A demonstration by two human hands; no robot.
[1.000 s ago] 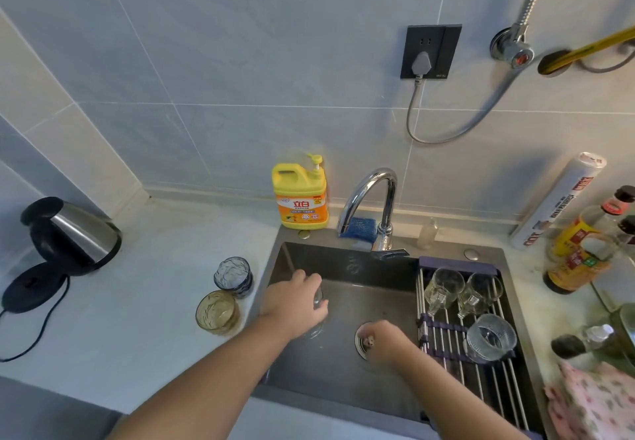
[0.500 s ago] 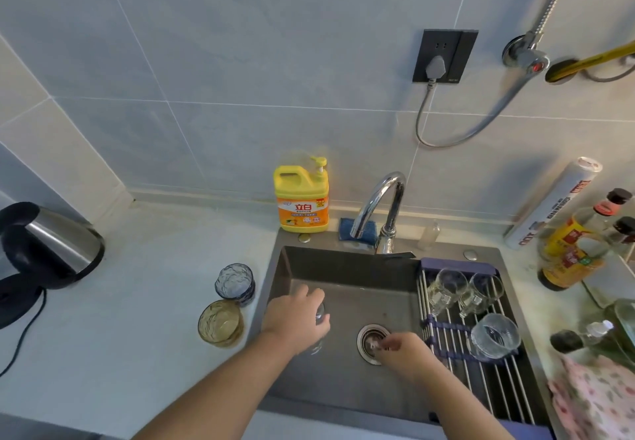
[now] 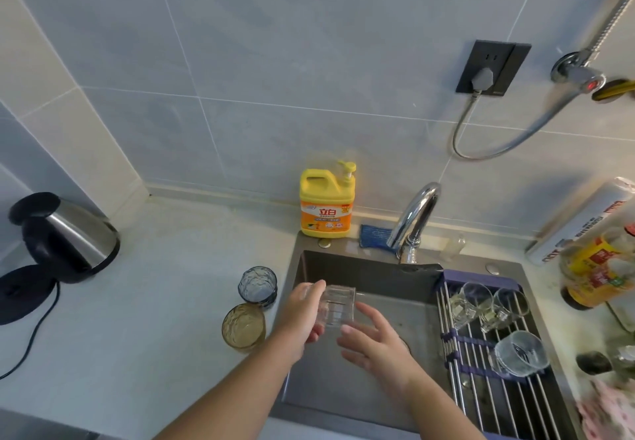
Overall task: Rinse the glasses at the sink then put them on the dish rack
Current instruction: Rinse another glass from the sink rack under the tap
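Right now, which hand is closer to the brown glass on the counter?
Left. The left hand is just to the right of the brown glass, holding the clear glass. The right hand is farther right, over the sink.

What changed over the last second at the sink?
The left hand lifted the clear glass up out of the basin, and the right hand left the drain to meet it. Three glasses on the rack and two on the counter stayed put.
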